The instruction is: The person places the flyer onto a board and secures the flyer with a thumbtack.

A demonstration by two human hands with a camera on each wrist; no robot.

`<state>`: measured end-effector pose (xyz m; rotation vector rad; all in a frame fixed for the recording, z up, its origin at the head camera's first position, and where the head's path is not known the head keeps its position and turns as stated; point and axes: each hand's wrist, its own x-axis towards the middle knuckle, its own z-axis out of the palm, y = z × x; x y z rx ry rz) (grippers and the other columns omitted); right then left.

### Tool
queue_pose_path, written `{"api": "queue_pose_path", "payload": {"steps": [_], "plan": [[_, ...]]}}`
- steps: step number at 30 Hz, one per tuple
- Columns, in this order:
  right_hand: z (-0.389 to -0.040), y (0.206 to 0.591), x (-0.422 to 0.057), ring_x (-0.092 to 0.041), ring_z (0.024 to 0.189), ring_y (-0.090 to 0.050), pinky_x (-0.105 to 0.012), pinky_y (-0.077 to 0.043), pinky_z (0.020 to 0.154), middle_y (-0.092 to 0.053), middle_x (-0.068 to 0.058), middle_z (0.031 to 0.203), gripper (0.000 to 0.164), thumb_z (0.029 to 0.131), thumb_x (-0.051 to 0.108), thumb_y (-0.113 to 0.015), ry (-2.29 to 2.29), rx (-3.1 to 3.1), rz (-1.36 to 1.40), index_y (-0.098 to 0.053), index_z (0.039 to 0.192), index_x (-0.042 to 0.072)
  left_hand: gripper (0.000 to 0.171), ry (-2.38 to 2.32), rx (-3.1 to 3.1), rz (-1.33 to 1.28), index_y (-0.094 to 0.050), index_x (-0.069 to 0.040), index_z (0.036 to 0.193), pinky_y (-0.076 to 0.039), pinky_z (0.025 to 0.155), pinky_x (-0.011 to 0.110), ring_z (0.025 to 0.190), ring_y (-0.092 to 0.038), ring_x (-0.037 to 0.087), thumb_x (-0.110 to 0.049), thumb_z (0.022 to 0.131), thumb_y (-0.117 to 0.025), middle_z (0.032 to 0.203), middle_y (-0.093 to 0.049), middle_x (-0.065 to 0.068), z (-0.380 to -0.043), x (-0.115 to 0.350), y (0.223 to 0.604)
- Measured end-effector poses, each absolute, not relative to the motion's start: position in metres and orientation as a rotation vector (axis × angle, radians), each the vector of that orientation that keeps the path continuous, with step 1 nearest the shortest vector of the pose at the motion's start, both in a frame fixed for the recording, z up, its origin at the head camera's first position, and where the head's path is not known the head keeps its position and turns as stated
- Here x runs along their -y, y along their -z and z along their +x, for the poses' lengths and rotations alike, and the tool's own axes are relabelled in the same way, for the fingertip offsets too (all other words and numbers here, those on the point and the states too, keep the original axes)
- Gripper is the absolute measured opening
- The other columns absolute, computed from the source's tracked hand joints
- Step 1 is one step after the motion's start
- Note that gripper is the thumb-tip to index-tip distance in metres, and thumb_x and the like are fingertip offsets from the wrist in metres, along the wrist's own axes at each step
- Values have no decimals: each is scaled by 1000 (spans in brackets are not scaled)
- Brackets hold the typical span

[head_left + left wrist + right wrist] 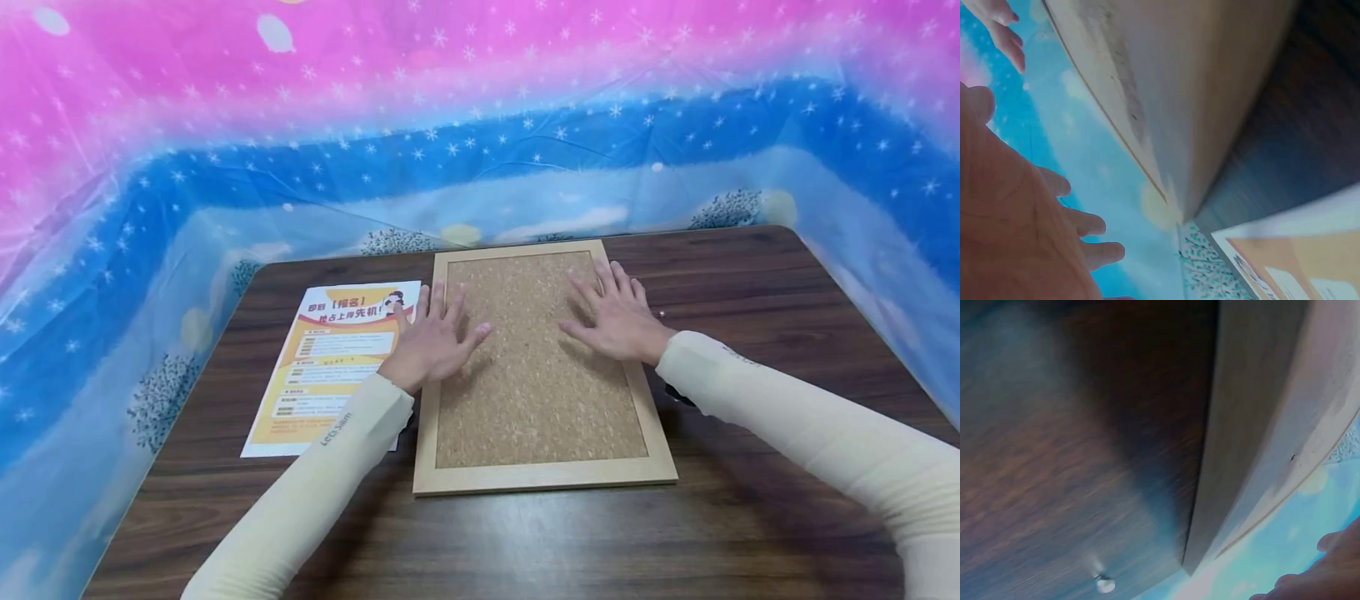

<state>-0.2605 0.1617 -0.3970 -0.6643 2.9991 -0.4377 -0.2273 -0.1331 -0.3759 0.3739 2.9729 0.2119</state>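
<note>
A cork board (532, 417) with a pale wooden frame lies flat on the table. Over its left edge my left hand (435, 342) is held palm down, fingers spread and straight, overlapping the corner of a printed flyer. My right hand (618, 317) hovers over the right side of the board in the same way, fingers apart. Shadows of both hands fall on the cork, and neither hand holds anything. The left wrist view shows the left palm (1016, 219) above the frame's side; in the right wrist view, part of the right hand (1329, 569) appears at lower right.
Left of the board lies an orange and white flyer (326, 367) with printed text. A small white round-headed thing (1105, 584), like a pushpin, sits on the dark wooden table (772, 317) right of the board. A pink and blue patterned cloth (487, 158) hangs behind.
</note>
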Motion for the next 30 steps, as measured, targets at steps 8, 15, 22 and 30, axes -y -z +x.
{"api": "queue_pose_path", "payload": {"steps": [8, 15, 22, 30], "plan": [[-260, 395, -175, -40, 139, 12, -65, 0, 103, 10, -16, 155, 80, 93, 59, -41, 452, -3003, -615, -5, 153, 21, 80, -262, -2983, 347, 3, -22, 152, 9, 101, 65, 140, 10, 37, -70, 91, -14, 155, 11, 15, -224, 153, 380], [-260, 389, -188, -42, 138, 10, -66, 0, 102, 8, -19, 155, 80, 93, 61, -40, 492, -3004, -580, -4, 153, 22, 80, -302, -2983, 307, 3, -20, 152, 10, 100, 66, 139, 12, 37, -69, 92, -17, 155, 10, 16, -220, 167, 383], [-260, 387, -204, -44, 138, 9, -67, -1, 101, 5, -22, 154, 83, 92, 63, -40, 527, -3020, -549, -8, 153, 17, 80, -316, -2980, 256, 2, -17, 153, 12, 99, 66, 140, 10, 39, -66, 93, -20, 155, 10, 17, -216, 184, 386], [-258, 387, -214, -47, 137, 7, -68, 0, 100, 2, -23, 154, 75, 96, 56, -39, 550, -2965, -542, -12, 153, 15, 77, -325, -3000, 174, -2, -15, 153, 12, 99, 67, 139, 11, 41, -63, 95, -19, 156, 5, 17, -214, 199, 391]]}}
